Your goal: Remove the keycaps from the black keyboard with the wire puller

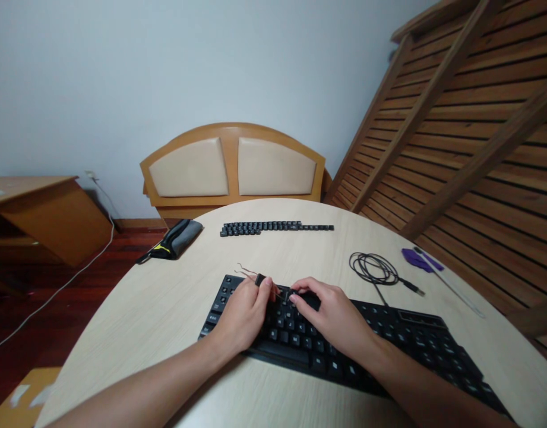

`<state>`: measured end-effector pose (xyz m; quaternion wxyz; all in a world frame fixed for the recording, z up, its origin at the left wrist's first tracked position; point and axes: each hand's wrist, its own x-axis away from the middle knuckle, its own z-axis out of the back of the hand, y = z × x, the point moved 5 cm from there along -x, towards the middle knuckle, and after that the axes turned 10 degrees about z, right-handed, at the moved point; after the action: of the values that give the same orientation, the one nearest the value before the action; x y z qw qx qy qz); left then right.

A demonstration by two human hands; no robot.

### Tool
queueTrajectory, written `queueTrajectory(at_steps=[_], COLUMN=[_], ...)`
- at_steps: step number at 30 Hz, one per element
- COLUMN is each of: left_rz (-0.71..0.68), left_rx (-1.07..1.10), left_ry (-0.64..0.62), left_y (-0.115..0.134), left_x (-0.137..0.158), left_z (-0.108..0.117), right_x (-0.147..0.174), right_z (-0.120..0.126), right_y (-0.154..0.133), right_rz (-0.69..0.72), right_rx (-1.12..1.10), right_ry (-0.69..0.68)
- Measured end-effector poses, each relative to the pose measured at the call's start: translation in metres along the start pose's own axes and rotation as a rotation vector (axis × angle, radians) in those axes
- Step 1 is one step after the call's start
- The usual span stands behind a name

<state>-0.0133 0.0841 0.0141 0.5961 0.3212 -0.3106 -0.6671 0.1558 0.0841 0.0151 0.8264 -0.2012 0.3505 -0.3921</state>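
A black keyboard (282,351) lies slanted across the near part of the round table, with some keycaps off its upper rows. Over its upper left part, my left hand (246,309) is closed around a wire keycap puller (259,279). The puller's black grip shows above the thumb, and thin wires stick out at both ends. My right hand (329,306) is closed in a pinch at a small black keycap (293,293), close to the puller's wire end. Whether the wire touches that keycap, I cannot tell.
Loose keycaps (273,226) stand in rows at the table's far side. A grey-and-black pouch (177,239) lies left. On the right are a coiled USB cable (373,268), a purple cloth (420,260) and a thin white-handled brush (451,284). The pale round table (166,309) has a curved edge.
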Motion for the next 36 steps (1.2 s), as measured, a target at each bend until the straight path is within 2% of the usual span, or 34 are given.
queueTrajectory(at_steps=[15, 36], left_rz=[0.004, -0.02], left_rx=[-0.064, -0.136], left_ry=[0.007, 0.007], left_y=[-0.0006, -0.0007], left_x=[-0.0004, 0.001], left_z=[-0.0014, -0.0031], right_x=[-0.0007, -0.0018], right_z=[0.0024, 0.0031], right_y=[0.0003, 0.0004], right_rz=[0.006, 0.03], right_rx=[-0.043, -0.023], right_ry=[0.052, 0.044])
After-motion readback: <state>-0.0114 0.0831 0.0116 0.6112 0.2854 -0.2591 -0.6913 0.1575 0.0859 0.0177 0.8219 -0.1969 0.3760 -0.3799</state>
